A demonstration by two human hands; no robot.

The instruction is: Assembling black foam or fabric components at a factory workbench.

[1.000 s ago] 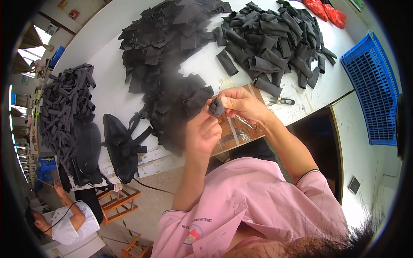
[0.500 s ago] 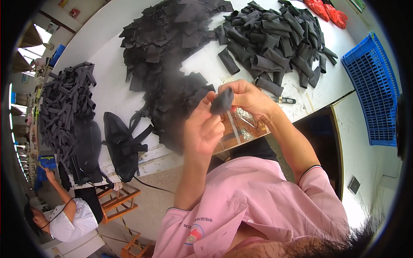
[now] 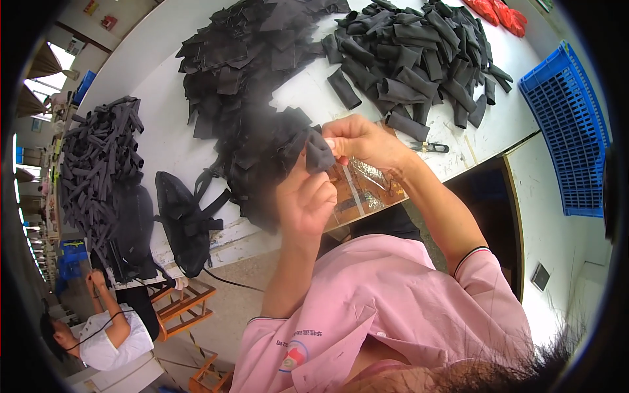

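Above the table's front edge, both my hands are closed on one small piece of black fabric [image 3: 320,154], which looks rolled or folded over. My right hand [image 3: 364,143] pinches its right edge between thumb and fingers. From below and to the left, my left hand [image 3: 309,202] grips it, the fingers curled and partly hidden behind the cloth. Just beyond lies a heap of flat black fabric pieces [image 3: 229,78]. To the right of that heap is a pile of black fabric tubes [image 3: 413,59].
A pair of small snips [image 3: 434,147] lies right of my hands. Further right stands a blue plastic crate [image 3: 567,131]; red gloves [image 3: 501,14] are at the far right. On the left are narrow dark strips [image 3: 98,164] and a black bag [image 3: 187,223]. A co-worker [image 3: 111,331] sits lower left.
The black fabric piece has moved slightly left and now shows a broader side. My right hand has shifted left with it. The co-worker's hands have drawn together.
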